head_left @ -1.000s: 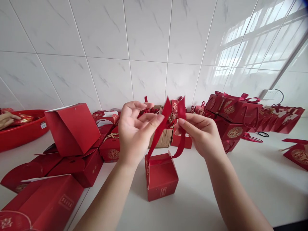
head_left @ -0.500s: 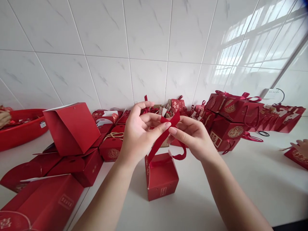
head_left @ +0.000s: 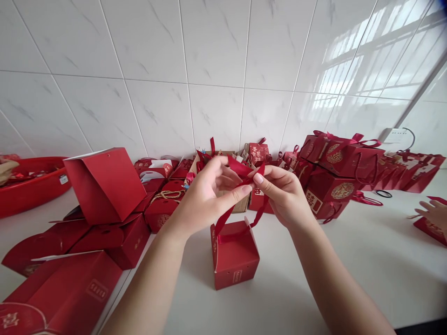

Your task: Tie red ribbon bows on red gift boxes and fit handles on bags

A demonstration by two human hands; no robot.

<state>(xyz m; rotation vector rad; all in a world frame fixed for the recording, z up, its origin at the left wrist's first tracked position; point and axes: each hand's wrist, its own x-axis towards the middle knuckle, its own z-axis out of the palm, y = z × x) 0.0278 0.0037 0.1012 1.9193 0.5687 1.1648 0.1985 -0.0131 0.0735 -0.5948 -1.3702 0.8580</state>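
Note:
A small red gift box [head_left: 235, 258] stands upright on the white counter in front of me. Dark red ribbon [head_left: 223, 220] rises from both sides of its top to my fingers. My left hand [head_left: 213, 195] pinches the ribbon between thumb and fingers from the left. Close against it, my right hand [head_left: 279, 190] grips the ribbon where its strands cross, with a short end sticking up. Both hands are above the box and do not touch it. The fingers partly hide the crossing.
Larger red boxes [head_left: 104, 186] are piled on the left, near a red basin [head_left: 35, 186]. Finished-looking boxes with bows [head_left: 335, 172] are stacked at right. Red bags [head_left: 408, 170] line the tiled wall [head_left: 216, 56]. Another person's hand [head_left: 436, 214] touches a red box at far right.
The ribbon crossing has shifted slightly right between my fingers, and the ribbon's right side now runs straighter up from the box. My left hand has opened its curl a little. The box has stayed put.

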